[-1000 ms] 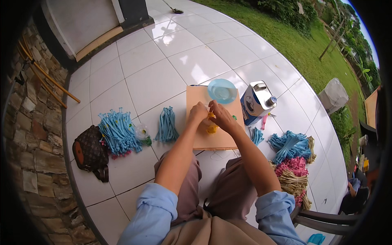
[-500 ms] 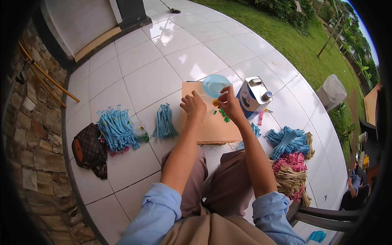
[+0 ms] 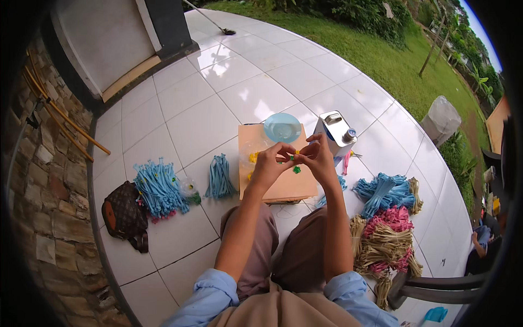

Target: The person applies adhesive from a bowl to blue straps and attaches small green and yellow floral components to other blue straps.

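Over a peach-coloured board (image 3: pixel 278 191), my left hand (image 3: pixel 269 164) and my right hand (image 3: pixel 317 157) meet fingertip to fingertip, both pinched. At the right fingertips shows a small yellow piece (image 3: pixel 297 152), flower-like and plastic-looking. Green also shows by the left fingertips; whether it is held or lies behind them I cannot tell. A green piece (image 3: pixel 297 170) lies on the board below the hands. More yellow pieces (image 3: pixel 253 157) lie to the left, next to a clear plastic bag (image 3: pixel 248 147). At the board's far edge stands a light blue bowl (image 3: pixel 282 126).
Right of the board is a metal can (image 3: pixel 339 128), with pink-handled scissors (image 3: pixel 347 161) beside it. Blue bundles (image 3: pixel 220 177) of cords and a brown bag (image 3: pixel 122 210) are on the left. Blue, pink and beige bundles (image 3: pixel 387 231) pile up at right, near a dark chair (image 3: pixel 436 289).
My left hand has come off the left of the board and moved right to join the right hand. My right hand has shifted slightly nearer, carrying the yellow piece. The whole view has tilted a little.
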A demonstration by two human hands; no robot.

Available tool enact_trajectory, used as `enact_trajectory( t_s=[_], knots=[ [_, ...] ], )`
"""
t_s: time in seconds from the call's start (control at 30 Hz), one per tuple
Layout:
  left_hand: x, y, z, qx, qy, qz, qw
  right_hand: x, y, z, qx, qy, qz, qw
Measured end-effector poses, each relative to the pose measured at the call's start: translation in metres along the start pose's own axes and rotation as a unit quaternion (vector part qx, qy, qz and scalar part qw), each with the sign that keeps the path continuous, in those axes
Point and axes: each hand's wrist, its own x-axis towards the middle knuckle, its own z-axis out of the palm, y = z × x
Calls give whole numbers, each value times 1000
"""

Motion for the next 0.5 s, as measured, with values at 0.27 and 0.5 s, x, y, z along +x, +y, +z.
enact_trajectory(
  t_s=[0.27, 0.5],
  knots=[
    [-9, 8, -2, -129, 24, -12, 991, -2, -1, -12, 129, -82, -19, 988],
    [-4, -4, 0, -150, 44, -27, 987, 0, -2, -10, 190, -82, -2, 978]
  ],
)
